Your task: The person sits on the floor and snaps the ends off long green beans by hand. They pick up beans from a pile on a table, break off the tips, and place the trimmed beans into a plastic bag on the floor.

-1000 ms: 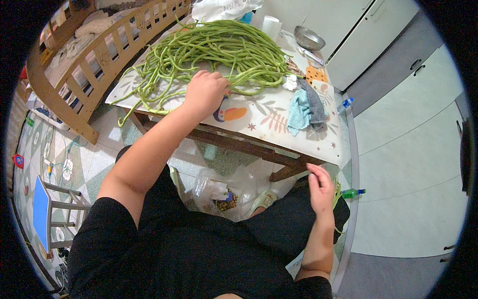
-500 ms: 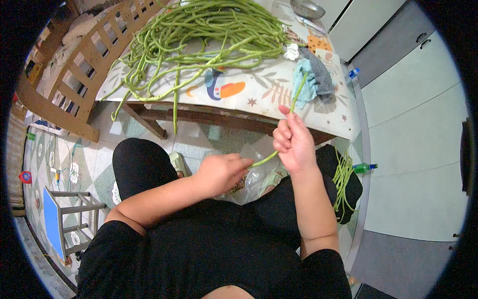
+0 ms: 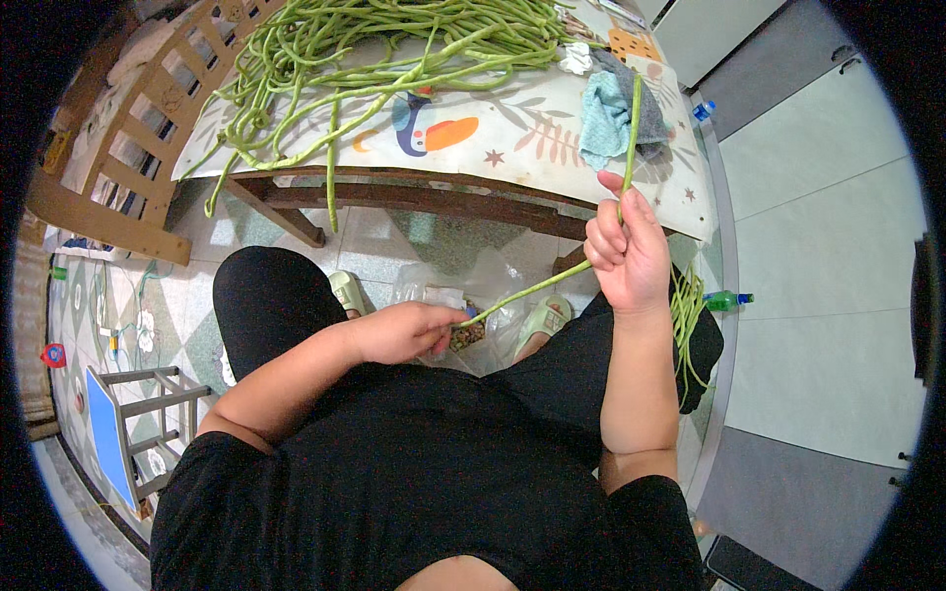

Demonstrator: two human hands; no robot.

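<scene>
Right hand (image 3: 627,254) is up in front of the table's near edge, fingers curled round one long bean (image 3: 631,128), its free length rising over the blue cloth (image 3: 603,120) at the table's right end. The same bean runs down and left to the left hand (image 3: 406,331), closed with fingertips pinching the lower tip, just above a clear plastic bag (image 3: 463,295) on the floor between the feet. So this one bean is held taut between both fists, low end over the bag.

As for progress: the heap of beans (image 3: 394,49) covers most of the table (image 3: 512,148) from the far side, several strands trailing over the near left edge. A small bunch (image 3: 690,320) hangs at the right knee, possibly the finished ones, though I cannot tell. By that reckoning, early going: a large heap left, few done.
</scene>
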